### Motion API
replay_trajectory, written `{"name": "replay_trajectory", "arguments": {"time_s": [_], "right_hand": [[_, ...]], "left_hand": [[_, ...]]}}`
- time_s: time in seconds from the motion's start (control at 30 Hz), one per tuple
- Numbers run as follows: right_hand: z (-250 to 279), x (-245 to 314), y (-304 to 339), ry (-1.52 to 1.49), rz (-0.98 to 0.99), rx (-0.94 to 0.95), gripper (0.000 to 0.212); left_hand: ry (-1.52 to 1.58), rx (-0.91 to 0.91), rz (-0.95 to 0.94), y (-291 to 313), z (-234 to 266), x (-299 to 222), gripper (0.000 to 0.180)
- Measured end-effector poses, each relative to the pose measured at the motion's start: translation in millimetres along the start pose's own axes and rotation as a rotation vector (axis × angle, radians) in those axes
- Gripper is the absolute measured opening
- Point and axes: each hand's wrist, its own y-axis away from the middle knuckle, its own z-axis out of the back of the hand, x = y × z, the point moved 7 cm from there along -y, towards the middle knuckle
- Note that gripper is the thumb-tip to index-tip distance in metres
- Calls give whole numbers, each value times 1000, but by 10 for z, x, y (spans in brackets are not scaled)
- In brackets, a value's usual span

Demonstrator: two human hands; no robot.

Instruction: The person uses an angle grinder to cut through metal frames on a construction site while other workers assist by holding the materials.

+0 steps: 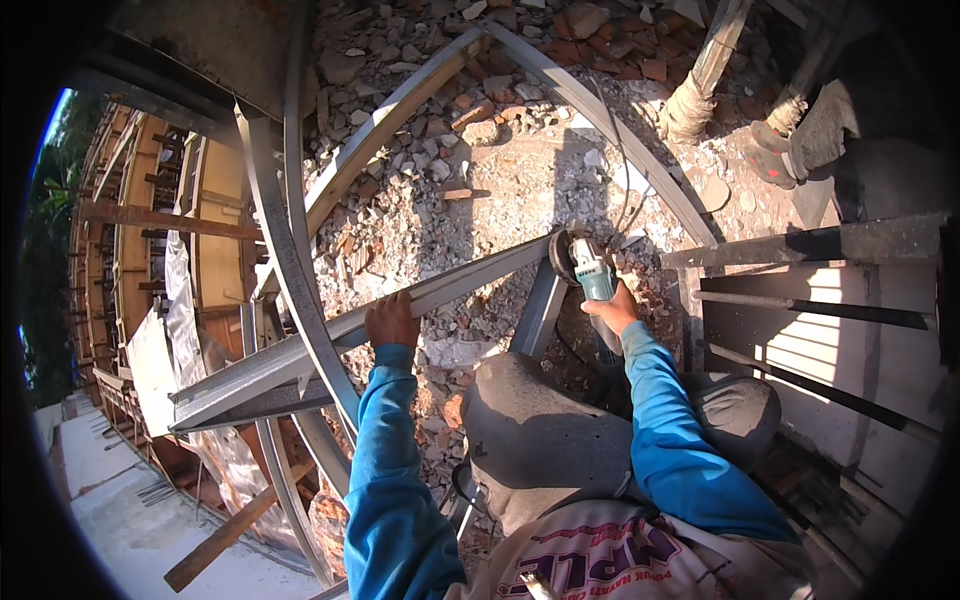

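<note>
Left hand (391,320): closed over the upper edge of a long grey steel channel (440,290), which runs slantwise from lower left up to the grinder.

Right hand (612,308): wrapped around a teal angle grinder (590,268), its disc at the channel's right end.

Ground: dry rubble (470,180) of broken brick, pale stone and dust, in hard sunlight.

Surroundings: more thin folded steel channels crossing in a frame (290,250); timber formwork (130,220) at left; dark bars (810,315) at right; another person's shoe (775,160) at upper right.
</note>
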Motion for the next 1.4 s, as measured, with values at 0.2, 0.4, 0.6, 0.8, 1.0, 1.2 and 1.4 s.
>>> {"name": "replay_trajectory", "arguments": {"time_s": [0.2,0.4,0.6,0.8,1.0,1.2,1.4], "right_hand": [[-24,-104,-39,3,11,-24,79],[-37,-171,-77,19,-8,-15,86],[-69,-255,-125,-5,7,-13,87],[-39,-97,-40,-9,16,-20,84],[-94,-243,-107,-31,9,-23,83],[-101,-286,-119,-7,2,-40,84],[-115,-274,-117,-55,2,-32,83]], "left_hand": [[-1,10,11,-10,-10,3,13],[12,5,16,2,-15,21,14],[3,5,11,-8,-17,15,14],[-18,22,19,-2,-35,25,14],[-41,44,18,-21,-32,10,13],[-26,40,18,-17,-19,20,13],[-19,29,23,-9,-12,9,14]]}}
